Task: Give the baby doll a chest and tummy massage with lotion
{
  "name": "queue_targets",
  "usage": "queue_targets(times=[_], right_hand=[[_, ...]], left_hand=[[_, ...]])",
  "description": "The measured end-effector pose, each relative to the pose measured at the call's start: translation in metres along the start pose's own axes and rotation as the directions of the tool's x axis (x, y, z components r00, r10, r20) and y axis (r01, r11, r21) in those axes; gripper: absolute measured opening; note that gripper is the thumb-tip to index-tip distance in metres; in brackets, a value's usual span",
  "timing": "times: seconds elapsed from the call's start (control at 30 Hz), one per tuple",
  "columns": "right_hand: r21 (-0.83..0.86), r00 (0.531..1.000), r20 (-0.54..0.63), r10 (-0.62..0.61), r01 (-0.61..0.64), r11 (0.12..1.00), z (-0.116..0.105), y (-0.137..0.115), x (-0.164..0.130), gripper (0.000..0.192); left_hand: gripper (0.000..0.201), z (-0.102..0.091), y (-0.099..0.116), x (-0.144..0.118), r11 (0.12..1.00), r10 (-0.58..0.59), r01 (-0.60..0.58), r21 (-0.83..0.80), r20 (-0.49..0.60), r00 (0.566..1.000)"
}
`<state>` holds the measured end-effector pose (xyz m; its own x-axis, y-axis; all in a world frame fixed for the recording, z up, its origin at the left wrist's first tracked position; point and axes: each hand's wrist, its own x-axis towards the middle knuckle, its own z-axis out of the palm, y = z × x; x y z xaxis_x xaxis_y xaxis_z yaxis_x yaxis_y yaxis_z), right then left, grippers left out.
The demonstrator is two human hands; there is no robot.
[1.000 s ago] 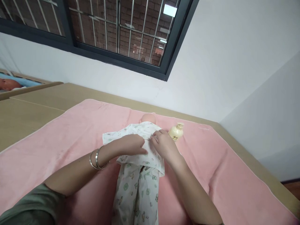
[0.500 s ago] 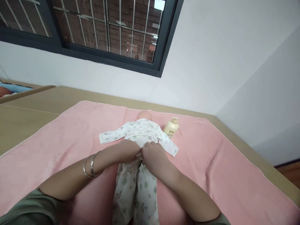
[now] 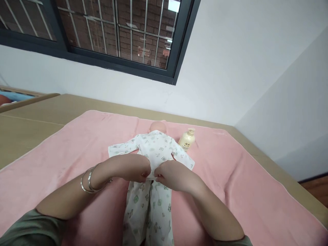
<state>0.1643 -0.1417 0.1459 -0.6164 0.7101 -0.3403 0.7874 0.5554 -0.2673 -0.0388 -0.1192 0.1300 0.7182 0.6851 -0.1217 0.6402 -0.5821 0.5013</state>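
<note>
The printed shirt [image 3: 153, 150] lies spread over the doll [image 3: 156, 126], which rests on its back on the pink towel [image 3: 230, 177] with its head toward the wall, sleeves out to either side and matching trousers [image 3: 148, 212] running toward the camera. Both hands meet at the shirt's lower hem: the left hand [image 3: 137, 169] has its grip closed in a pinch on the hem from one side, the right hand [image 3: 173, 176] pinches the same edge from the other, fingertips nearly touching. Two bangles [image 3: 89, 181] sit on the left wrist. A cream pump bottle [image 3: 187, 139] stands just beside the doll's shoulder, near the right-hand sleeve. The towel covers a tan counter [image 3: 30, 130] under a barred window [image 3: 115, 30]. The likely trouble from here: a pull on the hem harder on one side could twist the thin cloth or drag the light doll along the towel, and a shifting sleeve could knock over the bottle
</note>
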Motion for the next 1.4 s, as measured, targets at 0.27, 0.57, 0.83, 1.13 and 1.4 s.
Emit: queue_targets(times=[0.27,0.57,0.83,1.13,1.4], right_hand=[[-0.064,0.997,0.076,-0.011,0.016,0.998,0.0,-0.001,0.011,0.025],[-0.069,0.876,0.296,-0.381,0.418,0.906,-0.001,0.005,-0.012,0.031],[0.154,0.966,-0.239,-0.095,0.135,0.979,-0.047,0.043,-0.056,0.029],[0.203,0.606,-0.674,0.422,-0.396,0.895,-0.048,0.117,-0.001,0.054],[-0.079,0.68,-0.62,0.391,-0.55,0.832,-0.042,0.111,0.014,0.047]], left_hand=[[0.042,-0.003,0.01,0.007,0.986,-0.04,-0.001,0.166,0.243,0.969],[0.014,-0.004,0.028,-0.022,0.969,0.173,-0.222,0.109,0.342,0.924],[0.021,-0.017,0.028,0.034,0.976,0.16,-0.143,-0.167,0.091,0.983],[0.059,-0.034,0.027,0.166,-0.12,-0.249,-0.014,-0.993,0.017,0.968],[0.068,-0.028,0.032,0.189,-0.288,-0.261,-0.012,-0.958,0.067,0.963]])
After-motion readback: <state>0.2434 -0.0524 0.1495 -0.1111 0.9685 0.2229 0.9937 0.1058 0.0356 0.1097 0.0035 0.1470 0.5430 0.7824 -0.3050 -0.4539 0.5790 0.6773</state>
